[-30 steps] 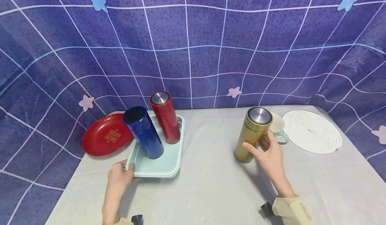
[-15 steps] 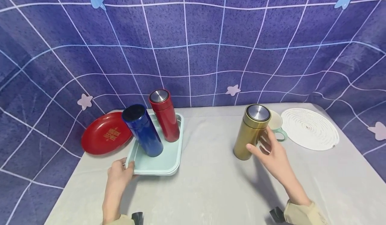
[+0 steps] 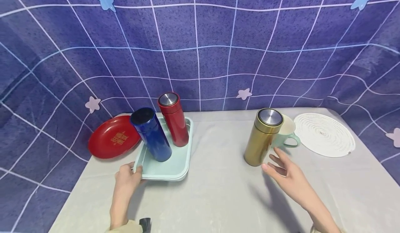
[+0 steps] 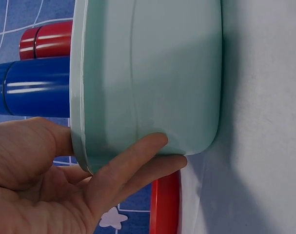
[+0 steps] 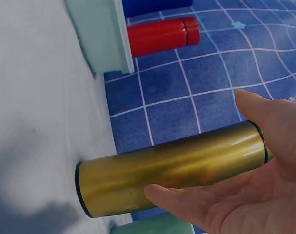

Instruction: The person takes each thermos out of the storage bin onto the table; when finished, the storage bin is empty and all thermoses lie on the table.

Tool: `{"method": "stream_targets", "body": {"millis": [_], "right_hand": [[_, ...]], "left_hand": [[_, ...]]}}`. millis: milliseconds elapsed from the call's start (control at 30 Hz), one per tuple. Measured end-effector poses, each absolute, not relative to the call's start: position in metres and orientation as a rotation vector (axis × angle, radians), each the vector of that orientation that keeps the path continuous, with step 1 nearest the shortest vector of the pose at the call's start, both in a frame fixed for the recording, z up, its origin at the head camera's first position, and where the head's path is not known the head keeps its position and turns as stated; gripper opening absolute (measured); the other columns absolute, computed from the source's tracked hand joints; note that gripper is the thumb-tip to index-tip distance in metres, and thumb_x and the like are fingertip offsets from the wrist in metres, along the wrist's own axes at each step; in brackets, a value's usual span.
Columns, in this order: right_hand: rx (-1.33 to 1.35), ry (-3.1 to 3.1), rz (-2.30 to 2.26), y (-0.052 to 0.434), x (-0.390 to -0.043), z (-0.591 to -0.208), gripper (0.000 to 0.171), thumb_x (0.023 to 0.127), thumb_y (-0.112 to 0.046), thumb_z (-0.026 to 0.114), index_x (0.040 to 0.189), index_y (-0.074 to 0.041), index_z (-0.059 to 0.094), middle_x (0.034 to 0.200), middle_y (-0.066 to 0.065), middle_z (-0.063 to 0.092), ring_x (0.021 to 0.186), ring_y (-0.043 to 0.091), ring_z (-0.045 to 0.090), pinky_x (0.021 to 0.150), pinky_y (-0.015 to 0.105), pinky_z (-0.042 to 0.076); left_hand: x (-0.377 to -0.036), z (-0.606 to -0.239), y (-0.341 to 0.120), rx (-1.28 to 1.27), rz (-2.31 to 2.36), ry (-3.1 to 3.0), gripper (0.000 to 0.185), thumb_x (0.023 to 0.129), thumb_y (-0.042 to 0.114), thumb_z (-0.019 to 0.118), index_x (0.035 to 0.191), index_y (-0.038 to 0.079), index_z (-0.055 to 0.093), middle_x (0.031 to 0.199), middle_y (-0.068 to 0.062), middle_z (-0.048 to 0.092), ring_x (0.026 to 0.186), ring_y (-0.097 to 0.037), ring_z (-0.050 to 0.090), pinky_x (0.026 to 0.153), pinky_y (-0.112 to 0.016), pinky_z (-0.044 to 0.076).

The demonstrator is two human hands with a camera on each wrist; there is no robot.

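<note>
A gold flask (image 3: 263, 136) (image 5: 172, 165) stands upright on the grey cloth, right of centre. My right hand (image 3: 285, 172) (image 5: 245, 195) hovers just in front of it, fingers spread and holding nothing. My left hand (image 3: 128, 177) (image 4: 74, 180) grips the near left corner of a pale green tray (image 3: 175, 163) (image 4: 152, 73), thumb over the rim and fingers under it. On the tray stand a blue flask (image 3: 151, 134) (image 4: 33, 92) and a red flask (image 3: 173, 119) (image 4: 45, 41), both upright.
A red plate (image 3: 113, 141) lies left of the tray. Behind the gold flask sits a pale green mug (image 3: 287, 132), with a white woven mat (image 3: 325, 134) to its right. A blue checked backdrop (image 3: 200, 45) rises behind the table.
My right hand let go of the gold flask and drew back toward me, fingers spreading. The left hand kept its hold on the tray corner.
</note>
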State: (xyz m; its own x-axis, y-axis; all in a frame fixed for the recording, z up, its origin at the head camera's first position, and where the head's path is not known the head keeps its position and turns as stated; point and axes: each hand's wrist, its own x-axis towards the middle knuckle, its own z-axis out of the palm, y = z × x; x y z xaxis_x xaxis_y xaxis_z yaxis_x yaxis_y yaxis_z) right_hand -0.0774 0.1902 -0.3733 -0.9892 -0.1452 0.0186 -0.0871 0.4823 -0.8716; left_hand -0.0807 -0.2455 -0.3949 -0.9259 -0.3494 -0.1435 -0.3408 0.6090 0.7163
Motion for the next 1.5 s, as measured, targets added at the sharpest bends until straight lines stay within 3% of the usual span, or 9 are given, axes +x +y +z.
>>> {"method": "stream_targets", "body": {"millis": [167,300,500,800,1033,1200,1500], "right_hand": [[-0.258,2.629,-1.530,0.184,-0.067,-0.373,0.063,0.096,-0.024,0.062,0.144,0.009,0.037,0.137,0.028,0.052,0.115,0.037,0.061,0.086,0.030,0.054],[-0.383,2.525,-1.592,0.172,-0.067,-0.373,0.058,0.096,-0.023,0.062,0.143,0.005,0.043,0.140,0.022,0.052,0.118,0.036,0.059,0.088,0.024,0.051],[-0.553,2.400,-1.661,0.152,-0.078,-0.378,0.058,0.096,-0.021,0.063,0.144,0.002,0.041,0.138,0.023,0.054,0.122,0.040,0.055,0.096,0.038,0.049],[-0.662,2.319,-1.678,0.124,-0.103,-0.382,0.064,0.095,-0.019,0.065,0.148,0.000,0.035,0.141,0.028,0.049,0.126,0.045,0.049,0.100,0.050,0.044],[-0.678,2.304,-1.678,0.104,-0.124,-0.388,0.069,0.094,-0.019,0.066,0.150,0.001,0.031,0.145,0.029,0.043,0.131,0.047,0.044,0.104,0.053,0.039],[-0.702,2.269,-1.716,0.093,-0.140,-0.395,0.075,0.092,-0.017,0.068,0.152,-0.001,0.026,0.148,0.028,0.039,0.133,0.047,0.040,0.106,0.054,0.036],[-0.680,2.236,-1.854,0.070,-0.165,-0.402,0.081,0.088,-0.014,0.073,0.154,-0.012,0.026,0.152,0.019,0.038,0.132,0.042,0.045,0.105,0.054,0.037]], "left_hand": [[-0.081,-0.394,-0.245,0.592,-1.241,-2.799,0.041,0.095,0.005,0.047,0.125,-0.023,0.049,0.094,-0.034,0.068,0.078,-0.030,0.071,0.069,-0.039,0.056],[-0.081,-0.394,-0.245,0.599,-1.236,-2.798,0.041,0.095,0.005,0.047,0.125,-0.023,0.049,0.091,-0.033,0.069,0.078,-0.030,0.071,0.072,-0.042,0.056],[-0.079,-0.394,-0.245,0.602,-1.281,-2.773,0.042,0.096,0.005,0.047,0.126,-0.024,0.048,0.096,-0.036,0.066,0.076,-0.031,0.072,0.068,-0.039,0.057],[-0.079,-0.394,-0.245,0.604,-1.239,-2.776,0.041,0.095,0.005,0.047,0.126,-0.023,0.049,0.091,-0.033,0.069,0.079,-0.032,0.072,0.077,-0.047,0.055],[-0.078,-0.395,-0.245,0.592,-1.242,-2.768,0.041,0.095,0.005,0.048,0.125,-0.023,0.049,0.088,-0.032,0.069,0.074,-0.031,0.072,0.068,-0.040,0.056],[-0.077,-0.395,-0.245,0.585,-1.219,-2.764,0.040,0.095,0.004,0.048,0.124,-0.022,0.051,0.087,-0.032,0.069,0.074,-0.030,0.071,0.070,-0.042,0.055],[-0.077,-0.395,-0.244,0.598,-1.249,-2.746,0.040,0.095,0.003,0.047,0.125,-0.023,0.049,0.090,-0.034,0.068,0.073,-0.028,0.071,0.068,-0.040,0.056]]}}
